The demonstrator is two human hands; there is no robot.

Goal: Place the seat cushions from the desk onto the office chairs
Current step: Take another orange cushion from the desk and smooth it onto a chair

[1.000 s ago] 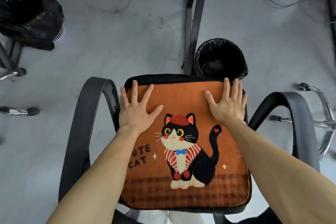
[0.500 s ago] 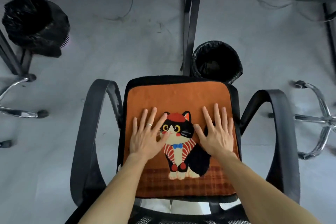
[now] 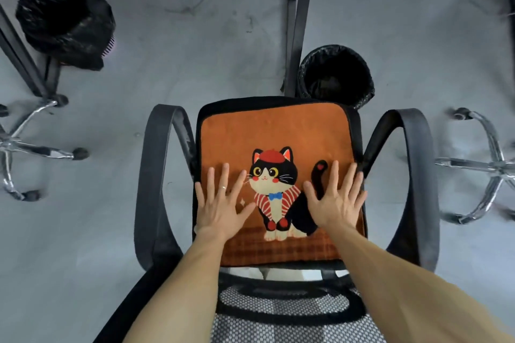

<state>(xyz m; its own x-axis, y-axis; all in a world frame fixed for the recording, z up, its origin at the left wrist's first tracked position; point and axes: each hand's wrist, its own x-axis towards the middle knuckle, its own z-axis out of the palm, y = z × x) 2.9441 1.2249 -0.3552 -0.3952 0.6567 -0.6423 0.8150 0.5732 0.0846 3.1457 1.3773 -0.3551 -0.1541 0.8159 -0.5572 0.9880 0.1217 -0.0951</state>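
On the office chair (image 3: 250,101) seat lies the orange cat-print seat cushion (image 3: 274,131), flat between the 2 armrests (image 3: 152,175). The left hand (image 3: 221,207) and the right hand (image 3: 338,203) rest palm-down on its near half, fingers straight and spread, 1 each side of the cat (image 3: 274,178).

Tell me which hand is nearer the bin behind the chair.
Right. The right hand lies flat on the cushion in line with the bin; the left hand lies further left.
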